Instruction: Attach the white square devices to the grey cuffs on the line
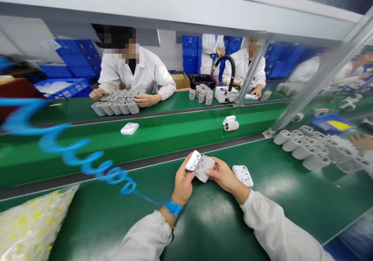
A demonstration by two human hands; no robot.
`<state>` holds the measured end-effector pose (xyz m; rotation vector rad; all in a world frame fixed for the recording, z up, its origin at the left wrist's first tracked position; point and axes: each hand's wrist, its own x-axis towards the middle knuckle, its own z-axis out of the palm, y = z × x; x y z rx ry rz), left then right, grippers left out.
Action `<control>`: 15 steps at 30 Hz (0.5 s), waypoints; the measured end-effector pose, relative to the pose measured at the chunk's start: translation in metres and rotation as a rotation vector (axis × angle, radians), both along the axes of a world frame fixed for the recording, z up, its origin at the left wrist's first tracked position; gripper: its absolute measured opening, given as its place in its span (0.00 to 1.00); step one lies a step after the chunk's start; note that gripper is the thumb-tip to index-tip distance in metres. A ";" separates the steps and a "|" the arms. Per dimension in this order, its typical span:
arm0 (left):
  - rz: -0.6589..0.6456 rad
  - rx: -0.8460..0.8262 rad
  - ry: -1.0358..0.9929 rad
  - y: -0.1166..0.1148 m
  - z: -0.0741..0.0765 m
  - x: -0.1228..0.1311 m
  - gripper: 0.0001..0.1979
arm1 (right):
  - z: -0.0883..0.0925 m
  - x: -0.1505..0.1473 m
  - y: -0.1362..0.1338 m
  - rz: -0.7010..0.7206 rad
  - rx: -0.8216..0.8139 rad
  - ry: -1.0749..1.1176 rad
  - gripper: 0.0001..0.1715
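Note:
My left hand (183,179) grips a small white plastic unit (193,160), possibly a plug housing. My right hand (224,175) holds a pale grey square plate (204,168), and the plate's upper left corner meets the white unit. Just right of my right hand, a white socket-like faceplate (243,176) lies on the green bench mat (210,210). A blue wrist strap (174,207) circles my left wrist, and its coiled blue cord (87,156) runs up and left, blurred.
A green conveyor belt (151,136) carries a white adapter (129,128) and a white cylindrical part (231,126). Across it, a co-worker (136,70) handles rows of grey cylinders (113,107). Several more cylinders (303,148) stand at right. A yellow-dotted plastic bag (32,230) lies lower left.

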<state>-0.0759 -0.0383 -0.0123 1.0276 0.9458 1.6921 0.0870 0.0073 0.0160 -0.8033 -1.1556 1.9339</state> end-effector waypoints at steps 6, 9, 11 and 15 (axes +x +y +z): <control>-0.031 0.044 0.062 -0.004 0.006 0.000 0.27 | 0.000 0.000 -0.001 0.009 -0.010 -0.020 0.34; -0.074 0.067 0.171 -0.006 0.012 -0.002 0.27 | 0.000 -0.001 -0.001 -0.013 -0.019 -0.029 0.33; -0.112 0.097 0.264 -0.007 0.015 -0.003 0.29 | 0.002 0.000 0.000 -0.039 -0.028 -0.063 0.32; -0.109 0.065 0.430 -0.006 0.015 -0.002 0.36 | 0.012 0.005 0.001 -0.077 -0.027 -0.203 0.31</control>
